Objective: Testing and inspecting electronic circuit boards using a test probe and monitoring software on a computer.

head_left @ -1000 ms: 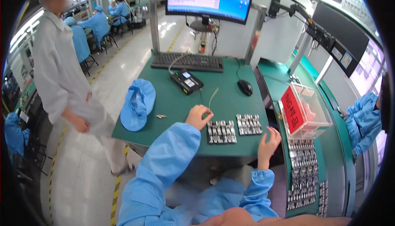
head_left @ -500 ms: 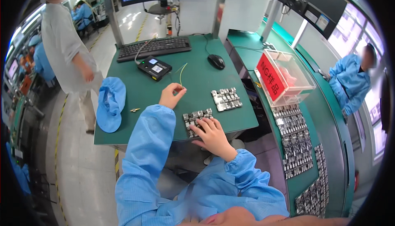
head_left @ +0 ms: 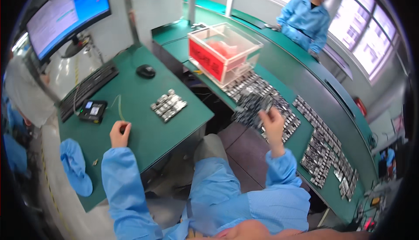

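Observation:
My left hand (head_left: 119, 134) is closed in a pinch over the green desk (head_left: 144, 109), around the end of a thin yellow-green cable (head_left: 118, 104). That cable runs toward a small black device box (head_left: 92, 110). Off to the right, my right hand (head_left: 274, 126) grips the edge of a dark panel of small electronic modules (head_left: 249, 108), smeared by motion, above the side bench. A second, silvery module panel (head_left: 169, 105) lies on the desk, apart from both hands.
On the side bench stand a clear plastic box with a red sign (head_left: 206, 62) and many module panels (head_left: 321, 161). The desk also carries a mouse (head_left: 145, 71), keyboard (head_left: 89, 87), blue cap (head_left: 76, 166) and small metal connector (head_left: 95, 162). A person in blue (head_left: 305, 19) is beyond the bench.
The view has turned right. My right hand has lifted the near module panel off the desk and carried it over the side bench. My left hand still pinches the cable.

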Motion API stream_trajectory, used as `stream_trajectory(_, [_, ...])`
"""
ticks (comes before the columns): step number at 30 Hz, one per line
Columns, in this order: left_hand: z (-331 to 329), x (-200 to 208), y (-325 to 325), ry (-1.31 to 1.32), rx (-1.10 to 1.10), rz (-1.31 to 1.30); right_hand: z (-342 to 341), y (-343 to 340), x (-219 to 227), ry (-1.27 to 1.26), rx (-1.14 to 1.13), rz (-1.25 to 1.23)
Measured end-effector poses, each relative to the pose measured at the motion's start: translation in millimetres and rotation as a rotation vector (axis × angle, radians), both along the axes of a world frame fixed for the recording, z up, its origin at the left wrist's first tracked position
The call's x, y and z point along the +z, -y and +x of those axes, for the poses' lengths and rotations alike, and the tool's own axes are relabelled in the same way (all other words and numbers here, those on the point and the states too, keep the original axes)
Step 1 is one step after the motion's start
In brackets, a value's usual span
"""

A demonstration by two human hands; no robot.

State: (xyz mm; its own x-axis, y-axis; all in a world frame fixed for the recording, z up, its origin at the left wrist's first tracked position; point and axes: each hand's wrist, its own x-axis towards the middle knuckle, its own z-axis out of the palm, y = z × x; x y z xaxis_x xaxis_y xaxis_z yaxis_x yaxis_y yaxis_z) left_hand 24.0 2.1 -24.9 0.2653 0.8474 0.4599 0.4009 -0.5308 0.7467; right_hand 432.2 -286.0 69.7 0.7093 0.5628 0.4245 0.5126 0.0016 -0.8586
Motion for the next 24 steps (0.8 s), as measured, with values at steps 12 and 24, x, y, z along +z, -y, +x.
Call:
stream_trajectory(12, [5.8, 5.1, 6.9, -0.025, 0.152, -0.005, 357.5, -99.3, -52.3, 1.200, -0.636, -0.800])
stream_trajectory(24, [7.4, 4.6, 11.1, -0.095, 0.259, -0.005, 454.5, -135.8, -121.4, 0.716, -0.625, -1.027])
